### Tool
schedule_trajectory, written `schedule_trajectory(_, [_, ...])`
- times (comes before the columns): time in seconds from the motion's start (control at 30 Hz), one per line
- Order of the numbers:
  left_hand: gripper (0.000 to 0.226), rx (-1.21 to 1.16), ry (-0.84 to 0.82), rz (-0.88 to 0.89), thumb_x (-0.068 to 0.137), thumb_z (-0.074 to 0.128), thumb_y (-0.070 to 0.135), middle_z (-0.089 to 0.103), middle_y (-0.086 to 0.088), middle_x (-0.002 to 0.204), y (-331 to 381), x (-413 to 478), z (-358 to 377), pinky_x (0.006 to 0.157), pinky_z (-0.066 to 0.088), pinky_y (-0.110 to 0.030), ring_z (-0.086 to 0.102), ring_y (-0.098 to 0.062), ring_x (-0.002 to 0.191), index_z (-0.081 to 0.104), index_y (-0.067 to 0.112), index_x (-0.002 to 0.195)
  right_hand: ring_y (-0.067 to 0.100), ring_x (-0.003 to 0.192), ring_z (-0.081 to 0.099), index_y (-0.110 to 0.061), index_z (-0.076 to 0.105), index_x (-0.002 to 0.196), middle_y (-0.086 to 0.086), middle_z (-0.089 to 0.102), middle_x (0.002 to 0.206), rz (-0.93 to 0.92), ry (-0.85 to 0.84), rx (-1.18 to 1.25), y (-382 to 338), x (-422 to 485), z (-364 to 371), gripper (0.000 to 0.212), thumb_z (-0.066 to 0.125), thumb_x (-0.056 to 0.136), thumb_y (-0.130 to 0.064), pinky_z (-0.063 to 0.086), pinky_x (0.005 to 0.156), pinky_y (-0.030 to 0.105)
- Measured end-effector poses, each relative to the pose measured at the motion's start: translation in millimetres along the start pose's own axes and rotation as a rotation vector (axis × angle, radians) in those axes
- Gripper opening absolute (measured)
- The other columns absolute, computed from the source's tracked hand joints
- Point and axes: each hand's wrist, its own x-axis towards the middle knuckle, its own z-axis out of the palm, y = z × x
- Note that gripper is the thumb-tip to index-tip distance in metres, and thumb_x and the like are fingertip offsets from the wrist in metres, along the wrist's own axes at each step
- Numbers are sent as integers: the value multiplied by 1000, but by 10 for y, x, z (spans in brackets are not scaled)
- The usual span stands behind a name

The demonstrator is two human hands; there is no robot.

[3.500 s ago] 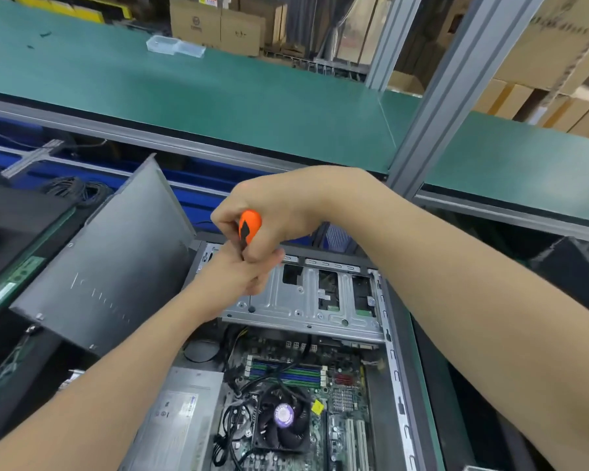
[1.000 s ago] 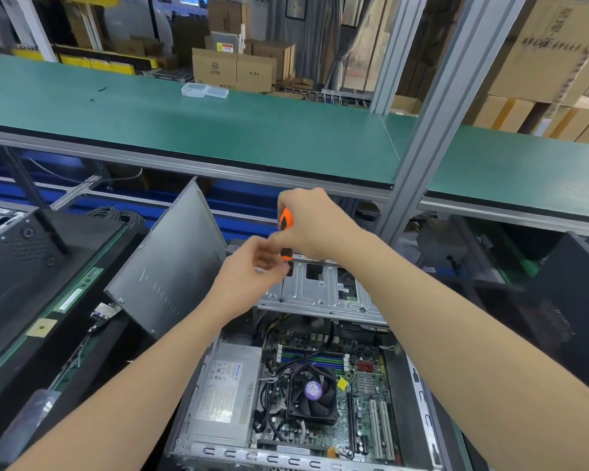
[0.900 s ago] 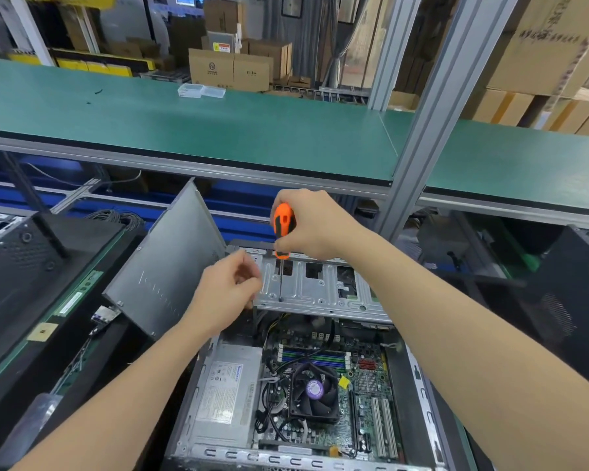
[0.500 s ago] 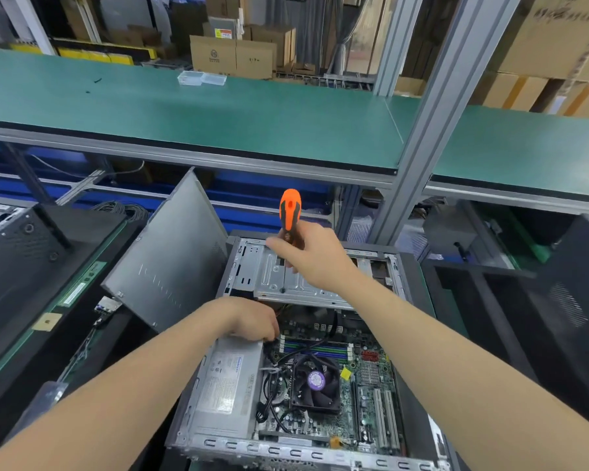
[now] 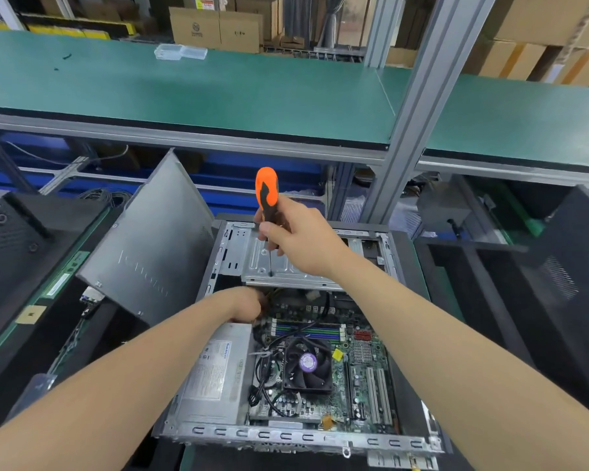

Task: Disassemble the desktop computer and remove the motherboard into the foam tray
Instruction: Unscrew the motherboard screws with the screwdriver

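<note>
at far left we see the side panel (image 5: 150,246) off the case (image 5: 286,436) and leaning beside it. next comes the left hand (image 5: 245,304), reaching down into the gap between the power supply (image 5: 215,375) and the drive cage (image 5: 252,263). its fingers are hidden behind the back of the hand, so we cannot tell whether its grip is closed on something or holds nothing. a little to the right, the right hand (image 5: 296,239) has its grip wrapped round the lower handle of the screwdriver (image 5: 266,198). the tool stands nearly upright, orange end up, with its tip down on the cage plate close to the near edge. whether the tip sits in a screw head is too small for us to tell. the motherboard (image 5: 364,372) lies flat in the floor of the case, nearer to us than both hands and to the right of the power supply. its long axis runs from the cage toward us, with the fan (image 5: 306,363) on it and cables (image 5: 262,368) across its left part. the left hand is the nearer of the two to the board, just beside its far left corner. we judge the cage and cables must come free before the board can lift straight up. we see no foam tray in view.
</note>
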Motion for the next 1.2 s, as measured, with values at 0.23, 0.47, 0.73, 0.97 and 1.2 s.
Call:
schedule_trajectory(0.23, [46, 26, 44, 25, 103, 44, 5, 54, -14, 149, 18, -29, 35, 107, 47, -37, 55, -30, 131, 53, 10, 148, 10, 72, 69, -18, 58, 112, -2, 71, 90, -14, 72, 14, -25, -24, -7, 8, 53, 105, -17, 61, 79, 36])
schedule_trajectory(0.47, [42, 21, 59, 5, 103, 51, 11, 63, -11, 136, 13, -28, 45, 94, 51, -34, 59, -23, 109, 56, 12, 145, 14, 69, 70, -18, 57, 108, -1, 72, 86, -12, 146, 22, -98, 44, -157, 6, 52, 105, -18, 62, 77, 42])
schedule_trajectory(0.73, [53, -90, 74, 56, 107, 45, 12, 65, -13, 125, 29, -84, 28, 74, 50, -27, 63, -24, 102, 34, 20, 158, 19, 73, 72, -14, 58, 110, 4, 72, 89, 25, 165, 49, -109, 68, -212, 7, 52, 105, -16, 63, 76, 41])
schedule_trajectory(0.97, [48, -166, 83, -1, 111, 43, 32, 71, -15, 125, 33, -88, 31, 104, 47, -35, 64, -26, 121, 44, 4, 149, 18, 72, 72, -14, 57, 110, 3, 73, 90, 46, 163, 49, -116, 94, -249, 7, 51, 106, -16, 64, 74, 36])
schedule_trajectory(1.2, [40, -92, 131, 19, 107, 52, 31, 66, -15, 131, 10, -62, 58, 100, 52, -36, 65, -28, 119, 57, 5, 137, 17, 70, 72, -13, 58, 111, 2, 73, 89, 60, 173, 49, -105, 109, -259, 9, 52, 107, -17, 64, 73, 37])
